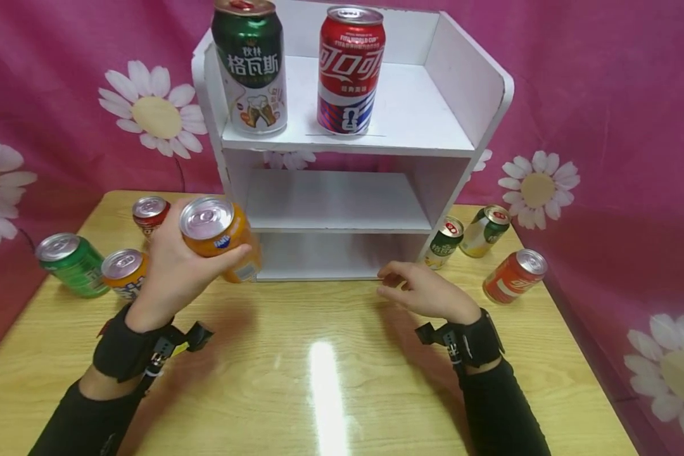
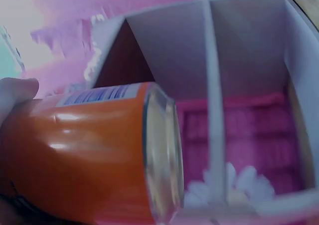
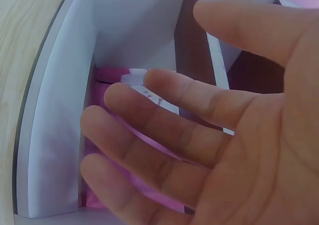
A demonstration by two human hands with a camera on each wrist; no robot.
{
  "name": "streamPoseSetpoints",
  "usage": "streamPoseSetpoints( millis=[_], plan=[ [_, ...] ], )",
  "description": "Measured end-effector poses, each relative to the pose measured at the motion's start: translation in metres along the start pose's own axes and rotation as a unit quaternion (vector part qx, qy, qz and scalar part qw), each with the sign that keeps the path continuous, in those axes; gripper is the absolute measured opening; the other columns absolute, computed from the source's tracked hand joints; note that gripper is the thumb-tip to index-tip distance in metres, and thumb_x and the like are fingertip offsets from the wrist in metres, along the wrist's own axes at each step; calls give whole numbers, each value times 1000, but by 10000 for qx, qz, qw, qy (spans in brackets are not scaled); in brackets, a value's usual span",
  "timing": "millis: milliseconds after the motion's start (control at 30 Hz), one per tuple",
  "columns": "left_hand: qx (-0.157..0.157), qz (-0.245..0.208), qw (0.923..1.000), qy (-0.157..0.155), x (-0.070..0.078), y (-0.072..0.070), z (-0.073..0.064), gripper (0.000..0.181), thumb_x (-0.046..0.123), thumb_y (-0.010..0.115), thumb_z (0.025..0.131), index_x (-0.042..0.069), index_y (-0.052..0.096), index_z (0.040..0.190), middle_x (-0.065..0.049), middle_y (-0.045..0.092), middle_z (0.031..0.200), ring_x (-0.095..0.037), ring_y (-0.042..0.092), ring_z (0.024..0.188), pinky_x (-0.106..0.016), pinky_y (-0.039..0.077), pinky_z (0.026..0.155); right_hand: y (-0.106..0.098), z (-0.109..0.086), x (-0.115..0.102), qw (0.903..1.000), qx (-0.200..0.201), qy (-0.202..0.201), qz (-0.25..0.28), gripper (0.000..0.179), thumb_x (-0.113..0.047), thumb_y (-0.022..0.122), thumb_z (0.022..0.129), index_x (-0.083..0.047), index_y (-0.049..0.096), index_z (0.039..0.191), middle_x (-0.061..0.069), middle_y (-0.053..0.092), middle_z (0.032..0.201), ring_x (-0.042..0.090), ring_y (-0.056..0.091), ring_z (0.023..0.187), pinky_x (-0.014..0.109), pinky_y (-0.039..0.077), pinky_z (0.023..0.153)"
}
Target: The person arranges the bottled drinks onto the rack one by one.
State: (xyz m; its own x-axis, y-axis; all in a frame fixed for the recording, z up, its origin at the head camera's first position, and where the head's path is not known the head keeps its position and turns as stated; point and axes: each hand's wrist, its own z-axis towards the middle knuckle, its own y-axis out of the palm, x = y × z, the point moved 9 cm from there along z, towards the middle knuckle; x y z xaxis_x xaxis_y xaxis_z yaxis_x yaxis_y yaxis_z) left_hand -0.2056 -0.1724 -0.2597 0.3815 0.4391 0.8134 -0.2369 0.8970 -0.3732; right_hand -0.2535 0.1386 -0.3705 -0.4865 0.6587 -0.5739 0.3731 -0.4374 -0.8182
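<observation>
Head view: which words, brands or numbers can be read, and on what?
"秋林 格瓦斯": green-and-white can on the white shelf.
"FIFA WORLD CUP" and "可口可": red can beside it.
"FANT", its end unclear: orange can in the left hand.
Too small or blurred to read surely: lower cans, remaining print.

The left hand (image 1: 185, 269) and right hand (image 1: 430, 294) are bare. The left sleeve (image 1: 80, 421) and right sleeve (image 1: 501, 408) are black and close-fitting, the left bearing a small pale mark (image 1: 109, 444). Wide black straps, the left band (image 1: 124, 348) and right band (image 1: 479, 339), circle the wrists, a touch of red edging the left one. On each sits a small, dark, angular block: the left camera (image 1: 198, 336), with a yellow strip (image 1: 179, 349) beside it, and the right camera (image 1: 425, 333). Dark cables with silvery fittings (image 1: 158, 359) run along both wrists.
</observation>
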Motion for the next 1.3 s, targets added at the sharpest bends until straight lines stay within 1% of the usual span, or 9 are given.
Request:
streamPoseSetpoints(
  millis=[133, 233, 433, 667, 800, 900, 1000, 1100, 1300],
  plan=[
    [-447, -194, 9979, 435, 30, 21, 13, 69, 9, 85, 67, 0, 48, 125, -7, 60, 112, -16, 57, 97, -21, 49, 79, -1, 0, 4, 10000, -30, 82, -31, 31, -29, 61, 93, -7, 61, 114, 2, 65, 101, 16, 60, 94, 37, 51, 81],
    [-766, -421, 9939, 678, 50, 36, 21, 67, 11, 85, 67, 0, 48, 122, -6, 62, 108, -16, 60, 93, -25, 52, 76, -1, 2, 4, 10000, -31, 31, -37, 29, -28, 61, 93, -6, 62, 113, 2, 65, 100, 16, 61, 93, 37, 51, 81],
    [-1229, -577, 9864, 926, 88, 65, 41, 69, 17, 85, 68, 1, 47, 123, -5, 63, 107, -16, 62, 91, -33, 53, 76, -1, 3, 6, 10000, -32, 31, -2, 29, -27, 62, 93, -5, 62, 112, 2, 65, 98, 16, 61, 92, 36, 51, 79],
    [-1758, -613, 9747, 1236, 135, 99, 62, 72, 22, 84, 71, 4, 43, 128, -3, 59, 116, -11, 59, 101, -29, 50, 84, 1, 2, 9, 9998, -130, 147, 90, 30, -28, 61, 93, -6, 61, 113, 1, 65, 99, 15, 61, 93, 32, 51, 77],
    [-1888, -664, 9671, 1572, 165, 116, 74, 72, 22, 83, 72, 1, 42, 128, -6, 59, 118, -12, 59, 102, -27, 49, 84, 1, 1, 7, 9998, -123, 59, 129, 30, -28, 61, 93, -5, 61, 112, 2, 65, 100, 16, 61, 93, 37, 51, 79],
    [-1874, -479, 9648, 1783, 184, 127, 84, 71, 26, 82, 73, 1, 43, 126, -6, 60, 116, -11, 60, 99, -23, 49, 83, 0, 2, 7, 9999, -114, 2, 121, 30, -29, 61, 93, -5, 61, 112, 3, 65, 100, 17, 61, 93, 40, 51, 80],
    [-1949, -446, 9646, 1721, 199, 140, 96, 70, 28, 81, 74, 2, 42, 126, -6, 59, 117, -11, 59, 97, -20, 48, 82, 0, 2, 8, 9999, -93, -24, 62, 28, -27, 61, 93, -6, 62, 111, 2, 65, 99, 16, 61, 92, 40, 51, 80],
    [-2003, -485, 9663, 1540, 208, 153, 108, 71, 28, 80, 76, 4, 39, 129, -5, 58, 120, -11, 58, 99, -18, 47, 83, -1, 3, 10, 10000, -18, -30, 65, 25, -23, 62, 92, -6, 62, 110, 2, 65, 97, 15, 62, 90, 38, 51, 79],
    [-1981, -332, 9714, 1267, 212, 174, 129, 69, 29, 79, 77, 8, 38, 128, -2, 57, 121, -11, 58, 101, -17, 46, 83, -1, 4, 10, 9996, 100, -148, 225, 26, -18, 64, 90, -1, 63, 110, 4, 66, 99, 17, 63, 90, 40, 52, 81]
  ],
)
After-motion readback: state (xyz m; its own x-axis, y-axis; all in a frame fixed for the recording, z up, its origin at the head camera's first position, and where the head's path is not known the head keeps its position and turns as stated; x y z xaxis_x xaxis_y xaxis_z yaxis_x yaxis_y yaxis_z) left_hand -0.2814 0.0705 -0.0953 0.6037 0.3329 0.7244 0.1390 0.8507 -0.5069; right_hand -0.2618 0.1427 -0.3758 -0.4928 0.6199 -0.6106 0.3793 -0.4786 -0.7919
